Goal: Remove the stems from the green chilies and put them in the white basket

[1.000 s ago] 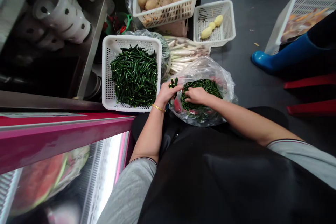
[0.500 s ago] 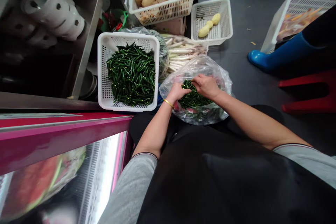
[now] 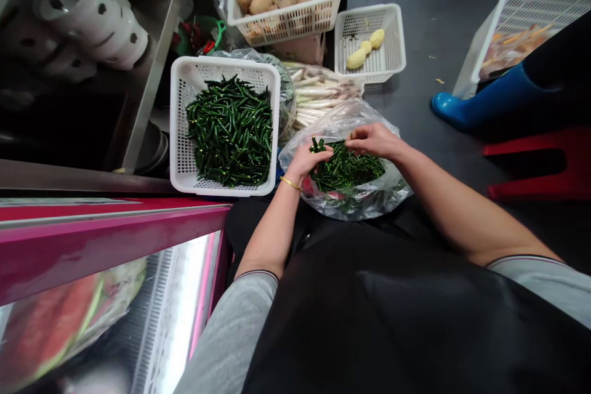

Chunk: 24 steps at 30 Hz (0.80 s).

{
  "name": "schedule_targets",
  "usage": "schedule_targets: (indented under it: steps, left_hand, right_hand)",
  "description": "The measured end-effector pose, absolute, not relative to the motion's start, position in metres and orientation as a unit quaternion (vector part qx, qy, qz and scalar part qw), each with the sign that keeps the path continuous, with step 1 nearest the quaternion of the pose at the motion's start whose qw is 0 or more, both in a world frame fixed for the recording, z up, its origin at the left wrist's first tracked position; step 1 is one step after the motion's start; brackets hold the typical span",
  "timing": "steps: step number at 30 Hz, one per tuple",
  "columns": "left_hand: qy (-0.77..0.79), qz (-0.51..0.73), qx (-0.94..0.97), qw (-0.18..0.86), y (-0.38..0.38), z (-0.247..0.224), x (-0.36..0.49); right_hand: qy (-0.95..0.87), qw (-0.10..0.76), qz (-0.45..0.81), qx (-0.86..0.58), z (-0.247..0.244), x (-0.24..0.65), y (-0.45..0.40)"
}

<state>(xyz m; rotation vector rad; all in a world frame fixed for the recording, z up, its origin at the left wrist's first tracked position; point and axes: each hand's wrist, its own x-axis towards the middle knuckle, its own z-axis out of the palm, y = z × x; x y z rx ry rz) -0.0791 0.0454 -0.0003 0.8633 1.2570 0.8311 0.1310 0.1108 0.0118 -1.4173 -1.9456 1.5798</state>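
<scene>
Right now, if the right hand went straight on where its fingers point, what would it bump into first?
Most likely the left hand or the green peppers in its grip, which lie just ahead of the right hand; depth is unclear here, so it might pass above them.

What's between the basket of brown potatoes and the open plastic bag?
The head view shows pale stalks by the bag, with a pinkish box nearer the basket.

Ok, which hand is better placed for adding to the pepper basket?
Likely the left hand: it holds green peppers and is nearer that basket; the right hand is farther, over the plastic bag.
</scene>
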Motion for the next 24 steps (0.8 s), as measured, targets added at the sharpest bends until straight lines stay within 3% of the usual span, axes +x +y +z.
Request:
schedule_targets:
  steps: [7,13,19,21,24]
  left_hand:
    - [0.548,0.341,0.416,0.641,0.043,0.0,-0.069]
    - [0.527,0.338,0.464,0.627,0.043,0.011,-0.064]
    - [0.442,0.338,0.554,0.619,0.043,0.014,-0.065]
    - [0.444,0.326,0.554,0.624,0.041,0.009,-0.073]
    - [0.448,0.34,0.526,0.638,0.036,0.007,-0.088]
  right_hand:
    - [-0.578,0.29,0.597,-0.475,0.012,0.113,0.087]
    - [-0.643,0.266,0.559,-0.451,0.031,0.108,0.084]
    - [-0.527,0.24,0.706,-0.407,0.022,0.122,0.087]
    - [-0.517,0.207,0.715,-0.424,0.015,0.121,0.086]
    - [-0.508,0.226,0.716,-0.422,0.016,0.108,0.077]
